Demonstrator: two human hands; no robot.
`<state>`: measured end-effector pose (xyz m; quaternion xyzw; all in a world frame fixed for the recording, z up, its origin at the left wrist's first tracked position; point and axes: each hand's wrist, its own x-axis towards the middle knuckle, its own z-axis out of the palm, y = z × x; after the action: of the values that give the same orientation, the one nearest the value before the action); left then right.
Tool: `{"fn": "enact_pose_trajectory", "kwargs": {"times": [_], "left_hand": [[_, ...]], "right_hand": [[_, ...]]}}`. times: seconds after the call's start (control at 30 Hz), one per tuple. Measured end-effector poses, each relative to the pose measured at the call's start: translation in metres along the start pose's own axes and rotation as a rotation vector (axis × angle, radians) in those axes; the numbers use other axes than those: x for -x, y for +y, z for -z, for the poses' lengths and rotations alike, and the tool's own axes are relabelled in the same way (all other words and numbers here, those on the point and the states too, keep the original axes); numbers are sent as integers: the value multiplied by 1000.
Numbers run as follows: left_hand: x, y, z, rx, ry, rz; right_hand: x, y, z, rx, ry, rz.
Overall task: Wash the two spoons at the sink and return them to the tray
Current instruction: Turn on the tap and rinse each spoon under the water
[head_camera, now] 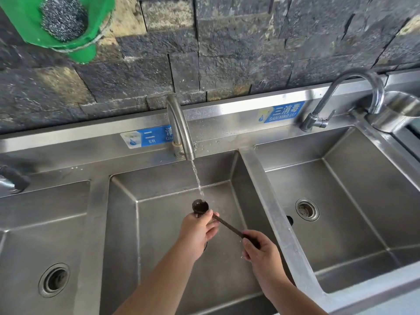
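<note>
A dark spoon (228, 225) is held over the middle sink basin (163, 223). Its round bowl sits right under the stream of water running from the middle tap (181, 130). My left hand (198, 228) grips the spoon just below the bowl. My right hand (256, 246) holds the far end of the handle. A second spoon and the tray are out of view.
The steel unit has three basins: a left basin (45, 235) and a right basin (352, 201), each with a drain. A second curved tap (354, 94) stands over the right basin. A green holder with a steel scourer (63, 17) hangs on the stone wall.
</note>
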<state>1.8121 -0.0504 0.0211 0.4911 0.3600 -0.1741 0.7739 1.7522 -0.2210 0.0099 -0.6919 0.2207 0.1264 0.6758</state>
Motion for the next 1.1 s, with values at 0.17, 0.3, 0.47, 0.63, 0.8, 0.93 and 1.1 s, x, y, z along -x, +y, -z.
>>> {"fn": "enact_pose_trajectory", "kwargs": {"times": [0.17,0.3,0.47,0.63,0.8,0.93,1.1], "left_hand": [[13,-20,3,32,-93,173],[18,-27,2,187,-171,238],[24,-30,-1,233,-332,272],[28,-30,-21,116,-359,228],[23,-38,-63,-33,-297,153],[12,-53,-108,-124,-258,133],[-3,-84,-187,-172,-260,137]], "right_hand": [[15,-4,-13,447,162,200],[26,-2,-24,595,187,375],[40,0,-26,694,192,511],[49,-3,-13,700,184,532],[28,-14,23,635,200,274],[-3,-28,69,608,247,177],[-52,-42,142,597,197,54]]}}
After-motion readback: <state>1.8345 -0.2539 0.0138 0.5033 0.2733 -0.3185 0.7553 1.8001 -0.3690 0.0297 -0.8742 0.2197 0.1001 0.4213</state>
